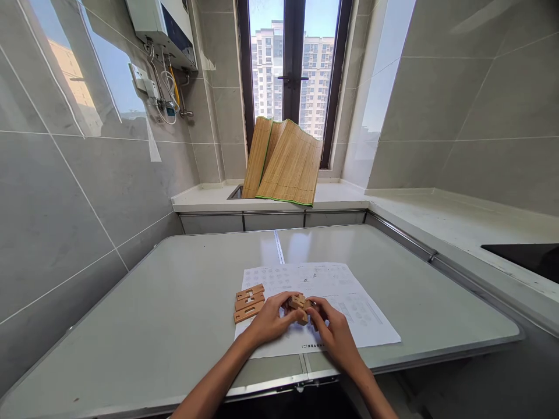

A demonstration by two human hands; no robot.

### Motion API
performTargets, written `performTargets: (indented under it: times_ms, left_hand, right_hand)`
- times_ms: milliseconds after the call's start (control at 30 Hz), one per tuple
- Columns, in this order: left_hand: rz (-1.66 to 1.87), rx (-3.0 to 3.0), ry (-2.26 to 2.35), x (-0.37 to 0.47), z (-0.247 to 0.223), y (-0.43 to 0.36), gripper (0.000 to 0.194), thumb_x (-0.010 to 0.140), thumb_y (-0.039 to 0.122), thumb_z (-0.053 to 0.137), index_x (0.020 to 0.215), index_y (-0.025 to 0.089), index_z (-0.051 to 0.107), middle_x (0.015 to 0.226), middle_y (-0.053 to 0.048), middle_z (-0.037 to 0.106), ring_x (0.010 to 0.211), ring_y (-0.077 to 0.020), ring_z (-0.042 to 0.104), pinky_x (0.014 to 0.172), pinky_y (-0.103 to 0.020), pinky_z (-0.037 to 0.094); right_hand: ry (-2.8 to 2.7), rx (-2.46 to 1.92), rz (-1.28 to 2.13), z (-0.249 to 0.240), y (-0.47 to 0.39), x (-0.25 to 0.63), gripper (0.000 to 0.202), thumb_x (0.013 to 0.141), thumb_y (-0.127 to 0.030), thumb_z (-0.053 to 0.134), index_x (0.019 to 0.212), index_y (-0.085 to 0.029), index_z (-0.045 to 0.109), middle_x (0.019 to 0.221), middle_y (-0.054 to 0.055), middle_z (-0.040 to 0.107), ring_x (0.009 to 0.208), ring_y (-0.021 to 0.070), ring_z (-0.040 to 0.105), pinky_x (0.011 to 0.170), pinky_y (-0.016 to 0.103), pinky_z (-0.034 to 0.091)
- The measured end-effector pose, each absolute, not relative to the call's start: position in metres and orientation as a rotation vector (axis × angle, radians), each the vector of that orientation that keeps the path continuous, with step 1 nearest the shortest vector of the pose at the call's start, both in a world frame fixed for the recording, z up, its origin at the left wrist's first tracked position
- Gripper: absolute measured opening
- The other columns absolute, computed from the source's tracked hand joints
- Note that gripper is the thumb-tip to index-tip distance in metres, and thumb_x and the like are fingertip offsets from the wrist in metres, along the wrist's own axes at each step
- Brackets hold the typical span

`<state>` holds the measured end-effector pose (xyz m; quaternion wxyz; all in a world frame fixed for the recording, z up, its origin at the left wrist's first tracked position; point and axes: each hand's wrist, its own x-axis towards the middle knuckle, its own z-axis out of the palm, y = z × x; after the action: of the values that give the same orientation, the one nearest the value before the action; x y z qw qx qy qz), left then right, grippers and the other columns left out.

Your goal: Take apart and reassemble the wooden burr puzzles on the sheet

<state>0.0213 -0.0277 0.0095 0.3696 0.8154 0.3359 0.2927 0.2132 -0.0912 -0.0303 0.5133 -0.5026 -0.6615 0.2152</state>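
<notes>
Between my two hands, just above the printed sheet, is a small cluster of interlocked wooden puzzle pieces [299, 302]. My left hand [276, 319] closes on its left side, thumb in front and fingers behind. On the right side, my right hand [332, 329] pinches the same cluster with thumb and fingers. Parts of the pieces are hidden by the fingers. Left of my left hand lie several flat notched wooden pieces [248, 313] in a stack of rows, partly on the sheet's left edge. The white paper sheet [367, 326] carries small printed diagrams.
A pale folding table [183, 302] with a centre seam carries everything. Behind it runs a white counter [340, 192] with a folded bamboo mat [290, 163] against the window. A black cooktop [528, 259] sits on the right counter. Grey tiled wall [87, 192] borders the left.
</notes>
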Motion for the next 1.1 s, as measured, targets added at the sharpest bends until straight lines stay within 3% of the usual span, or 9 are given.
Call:
performTargets:
  times_ms: [200,333,500,633,767,900,1100]
  left_hand:
    - [0.754,2.121,0.844,0.019,0.012,-0.027,0.066,0.072,0.053,0.083,0.13,0.026,0.066,0.11,-0.005,0.067,0.097,-0.0225,0.061,0.091,-0.036,0.049]
    - [0.725,2.081,0.813,0.02,0.015,-0.031,0.065,0.072,0.05,0.084,0.13,0.026,0.066,0.122,-0.007,0.07,0.109,-0.0263,0.063,0.099,-0.039,0.049]
    - [0.701,1.961,0.778,0.022,0.017,-0.033,0.062,0.078,0.043,0.081,0.134,0.024,0.063,0.11,-0.003,0.074,0.1,-0.0227,0.067,0.095,-0.036,0.053]
    - [0.731,1.836,0.729,0.022,0.01,-0.028,0.063,0.078,0.041,0.081,0.135,0.021,0.062,0.117,-0.005,0.072,0.103,-0.0227,0.067,0.099,-0.038,0.052]
    - [0.702,1.687,0.655,0.02,0.007,-0.025,0.068,0.077,0.038,0.083,0.138,0.02,0.059,0.124,-0.008,0.069,0.11,-0.0243,0.066,0.105,-0.042,0.049]
    - [0.655,1.616,0.579,0.017,0.012,-0.027,0.071,0.075,0.035,0.085,0.14,0.023,0.057,0.131,-0.009,0.066,0.118,-0.0245,0.063,0.111,-0.044,0.045]
    - [0.624,1.621,0.568,0.015,0.015,-0.027,0.074,0.075,0.034,0.086,0.142,0.028,0.055,0.131,-0.008,0.064,0.117,-0.0235,0.063,0.111,-0.046,0.045]
  right_hand:
    - [-1.564,-1.195,0.549,-0.025,-0.094,0.213,0.036,0.102,-0.047,0.046,0.115,-0.02,0.065,0.083,0.004,0.07,0.07,0.0188,0.064,0.066,0.027,0.051]
    - [-1.565,-1.165,0.613,-0.024,-0.095,0.213,0.038,0.101,-0.05,0.047,0.115,-0.02,0.065,0.082,0.004,0.068,0.069,0.019,0.062,0.067,0.028,0.05]
    - [-1.484,-1.171,0.704,-0.03,-0.092,0.216,0.044,0.101,-0.054,0.045,0.121,-0.019,0.063,0.076,0.002,0.063,0.064,0.0177,0.056,0.063,0.028,0.047]
    - [-1.424,-1.225,0.733,-0.031,-0.09,0.214,0.047,0.104,-0.054,0.038,0.128,-0.019,0.058,0.067,-0.002,0.057,0.06,0.0174,0.053,0.057,0.026,0.044]
    - [-1.544,-1.213,0.686,-0.026,-0.089,0.21,0.041,0.104,-0.053,0.039,0.104,-0.021,0.063,0.07,0.0,0.06,0.066,0.0185,0.057,0.061,0.027,0.045]
    - [-1.553,-1.201,0.674,-0.028,-0.088,0.21,0.044,0.105,-0.054,0.034,0.081,-0.023,0.055,0.063,-0.002,0.054,0.058,0.0171,0.051,0.057,0.028,0.042]
    - [-1.543,-1.176,0.849,-0.036,-0.087,0.21,0.048,0.105,-0.058,0.029,0.074,-0.025,0.046,0.061,-0.003,0.053,0.056,0.0168,0.051,0.058,0.028,0.043]
